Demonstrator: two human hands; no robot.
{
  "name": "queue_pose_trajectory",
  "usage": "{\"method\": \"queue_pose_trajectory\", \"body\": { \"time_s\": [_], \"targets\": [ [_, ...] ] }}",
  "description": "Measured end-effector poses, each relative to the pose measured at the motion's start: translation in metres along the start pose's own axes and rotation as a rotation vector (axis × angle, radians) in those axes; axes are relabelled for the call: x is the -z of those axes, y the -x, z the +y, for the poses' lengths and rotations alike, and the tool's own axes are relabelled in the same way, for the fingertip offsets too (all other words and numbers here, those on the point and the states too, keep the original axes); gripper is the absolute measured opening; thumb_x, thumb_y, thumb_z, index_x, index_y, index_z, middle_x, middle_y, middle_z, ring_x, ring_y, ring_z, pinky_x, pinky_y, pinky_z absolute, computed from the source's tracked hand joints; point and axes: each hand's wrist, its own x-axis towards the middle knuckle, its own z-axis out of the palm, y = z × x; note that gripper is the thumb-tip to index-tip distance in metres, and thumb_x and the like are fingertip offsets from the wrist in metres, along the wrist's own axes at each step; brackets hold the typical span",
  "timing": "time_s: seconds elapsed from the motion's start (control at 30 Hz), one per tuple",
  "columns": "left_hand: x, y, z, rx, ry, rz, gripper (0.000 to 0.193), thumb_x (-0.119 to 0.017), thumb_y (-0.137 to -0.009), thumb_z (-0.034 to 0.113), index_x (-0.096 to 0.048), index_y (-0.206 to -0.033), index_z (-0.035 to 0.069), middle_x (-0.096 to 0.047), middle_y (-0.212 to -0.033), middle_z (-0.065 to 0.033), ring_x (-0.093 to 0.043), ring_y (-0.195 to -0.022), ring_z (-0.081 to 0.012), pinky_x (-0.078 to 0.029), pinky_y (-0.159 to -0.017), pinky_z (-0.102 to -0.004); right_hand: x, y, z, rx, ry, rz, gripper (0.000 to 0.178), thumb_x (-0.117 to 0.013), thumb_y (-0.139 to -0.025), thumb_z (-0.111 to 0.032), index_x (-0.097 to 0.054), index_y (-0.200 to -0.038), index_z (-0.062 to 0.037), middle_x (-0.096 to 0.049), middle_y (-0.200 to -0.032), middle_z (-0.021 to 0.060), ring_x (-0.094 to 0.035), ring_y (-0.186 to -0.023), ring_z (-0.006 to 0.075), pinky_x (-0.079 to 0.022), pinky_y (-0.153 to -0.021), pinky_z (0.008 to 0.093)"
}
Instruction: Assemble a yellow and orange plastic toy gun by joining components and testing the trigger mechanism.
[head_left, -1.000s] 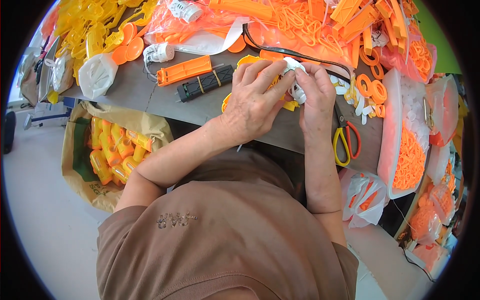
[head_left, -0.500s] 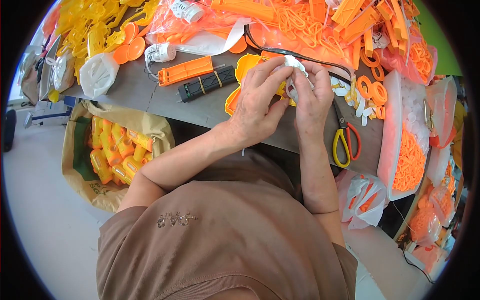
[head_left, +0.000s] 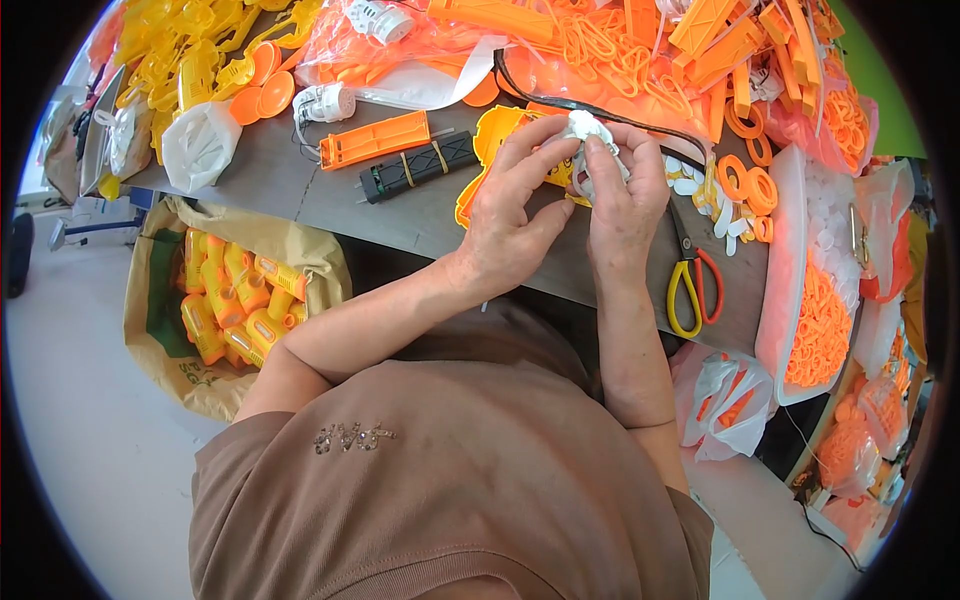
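Note:
Between the fingertips of both hands is a white plastic part (head_left: 588, 126), partly covered by the fingers. My left hand (head_left: 512, 205) has its thumb and fingers closed on the part's left side. From the right, my right hand (head_left: 625, 195) pinches the same piece. Under them on the table lies a yellow plastic shell (head_left: 490, 132), largely hidden by the left hand. To the left sit an orange plastic frame (head_left: 375, 142) and a black bar-shaped part (head_left: 420, 167) with rubber bands around it. Scissors (head_left: 686, 285) with yellow and red handles lie right of my right hand.
A black strap (head_left: 560, 102) curves behind my hands. Orange parts (head_left: 600, 45) heap up at the back, and yellow parts (head_left: 190, 45) at the far left. A translucent bin (head_left: 783, 250) stands at the right. A paper bag (head_left: 320, 265) of yellow bottle-shaped pieces is below left.
The white part sits slightly differently between the fingertips, with a bit more of it showing. Both hands stay in almost the same place; the whole view has shifted a little.

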Motion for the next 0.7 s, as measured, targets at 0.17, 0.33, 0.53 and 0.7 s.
{"method": "queue_pose_trajectory", "body": {
  "time_s": [0.17, 0.33, 0.53, 0.7],
  "targets": [
    [-0.006, 0.007, -0.009, -0.053, -0.038, -0.015, 0.061, -0.060, -0.070, -0.011, -0.048, -0.129, -0.002, -0.037, -0.139, -0.0158, -0.041, -0.127, -0.0270, -0.037, -0.102, -0.0345, -0.001, 0.002, -0.002, -0.127, -0.137, -0.005, 0.017, -0.060, -0.088, -0.011, -0.055, -0.100, 0.0001, -0.061, -0.087, 0.0067, -0.056, -0.072, 0.0080, -0.047, -0.057, 0.0206],
    [-0.007, 0.011, -0.007, -0.200, -0.372, -0.023, 0.065, -0.061, -0.063, -0.010, -0.048, -0.126, -0.003, -0.037, -0.137, -0.0213, -0.042, -0.122, -0.0354, -0.037, -0.098, -0.0403, 0.000, 0.001, 0.000, -0.098, -0.247, -0.009, 0.016, -0.059, -0.088, -0.010, -0.055, -0.099, 0.0008, -0.061, -0.085, 0.0060, -0.057, -0.067, 0.0084, -0.049, -0.054, 0.0219],
    [0.008, 0.009, -0.007, -0.196, -0.313, -0.068, 0.065, -0.064, -0.067, -0.009, -0.047, -0.130, -0.001, -0.041, -0.136, -0.0200, -0.042, -0.125, -0.0350, -0.037, -0.101, -0.0394, 0.002, 0.001, -0.007, -0.179, -0.259, -0.017, 0.017, -0.058, -0.088, -0.011, -0.054, -0.099, 0.0006, -0.062, -0.085, 0.0072, -0.059, -0.065, 0.0096, -0.051, -0.052, 0.0227],
    [0.008, 0.009, -0.007, -0.236, -0.407, -0.067, 0.064, -0.064, -0.066, -0.009, -0.048, -0.128, -0.003, -0.043, -0.135, -0.0197, -0.046, -0.122, -0.0342, -0.039, -0.099, -0.0381, 0.002, 0.003, -0.006, -0.153, -0.216, -0.023, 0.018, -0.059, -0.088, -0.013, -0.054, -0.099, 0.0003, -0.063, -0.087, 0.0083, -0.060, -0.066, 0.0101, -0.052, -0.053, 0.0229]
  ]
}}
